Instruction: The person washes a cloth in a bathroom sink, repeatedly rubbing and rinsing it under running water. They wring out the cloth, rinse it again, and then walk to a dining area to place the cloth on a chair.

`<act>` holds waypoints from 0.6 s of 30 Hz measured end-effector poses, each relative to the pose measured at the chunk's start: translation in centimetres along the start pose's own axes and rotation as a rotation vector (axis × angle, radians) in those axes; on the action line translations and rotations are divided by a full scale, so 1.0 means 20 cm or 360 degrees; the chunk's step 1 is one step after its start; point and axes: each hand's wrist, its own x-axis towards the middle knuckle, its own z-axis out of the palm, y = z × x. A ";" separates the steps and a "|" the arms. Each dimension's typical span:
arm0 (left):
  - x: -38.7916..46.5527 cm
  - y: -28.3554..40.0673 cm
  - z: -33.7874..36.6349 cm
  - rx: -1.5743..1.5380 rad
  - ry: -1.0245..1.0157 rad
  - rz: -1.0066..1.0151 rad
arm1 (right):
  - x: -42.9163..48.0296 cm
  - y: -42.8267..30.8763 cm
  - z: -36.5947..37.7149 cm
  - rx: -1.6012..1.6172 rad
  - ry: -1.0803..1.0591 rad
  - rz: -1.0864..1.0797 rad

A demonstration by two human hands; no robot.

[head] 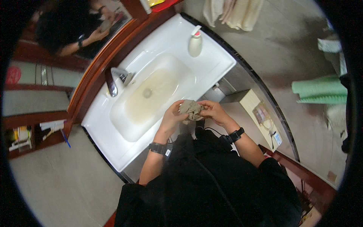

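Observation:
A crumpled grey-beige cloth (pixel 191 110) is bunched between my two hands, just off the near edge of the white washbasin (pixel 167 113). My left hand (pixel 171 117) holds its left side with the thumb across the front. On the right side, the fingertips and thumb of my right hand (pixel 214 111) pinch the cloth. Cloudy, pale brownish water (pixel 153 95) lies in the basin over the round drain. A chrome faucet (pixel 122 76) stands at the basin's back edge. Dark bands are around both my wrists.
A pump bottle (pixel 195 45) stands on the basin's right rim. Behind the basin is a wood-framed mirror (pixel 110 31). To the right are a narrow cabinet (pixel 252 105) with small items on top and a hanging green towel (pixel 320 89). Pale towels (pixel 235 12) hang at the top.

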 end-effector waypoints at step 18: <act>0.14 -0.08 -0.05 0.1191 -0.0359 -0.0087 | -0.49 0.21 0.08 -0.1480 0.1302 -0.0286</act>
